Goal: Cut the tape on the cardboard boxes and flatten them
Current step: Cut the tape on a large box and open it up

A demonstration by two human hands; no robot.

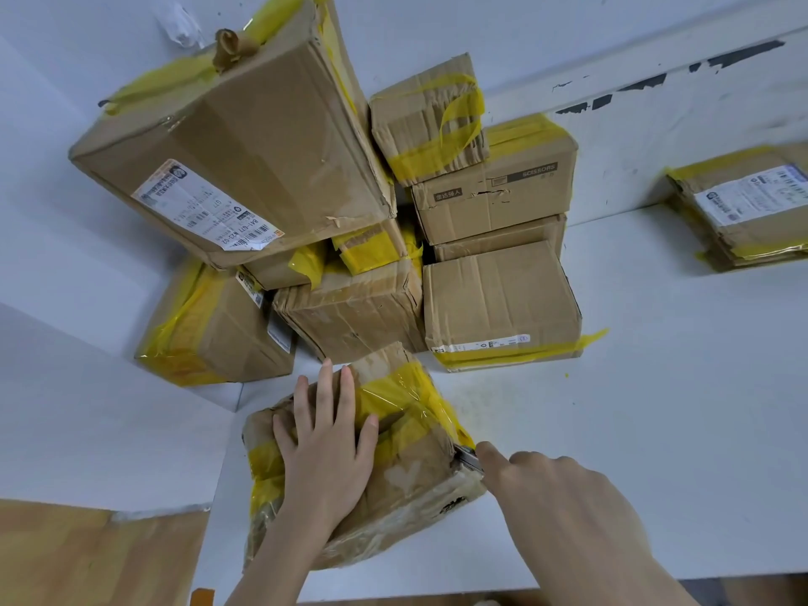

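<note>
Nearest of all the cartons, a small cardboard box [393, 470] wrapped in yellow tape [402, 400] lies on the white table [656, 430], in front of the stacked pile of boxes [350, 212]. Flat on top of this box, the left hand [325, 448] presses down with straight, spread fingers. At the box's right edge, the right hand [555, 487] grips a small cutter [470, 459], fingers curled round it, its tip touching the taped corner. Flattened cardboard [752, 212] lies well to the right of the box.
</note>
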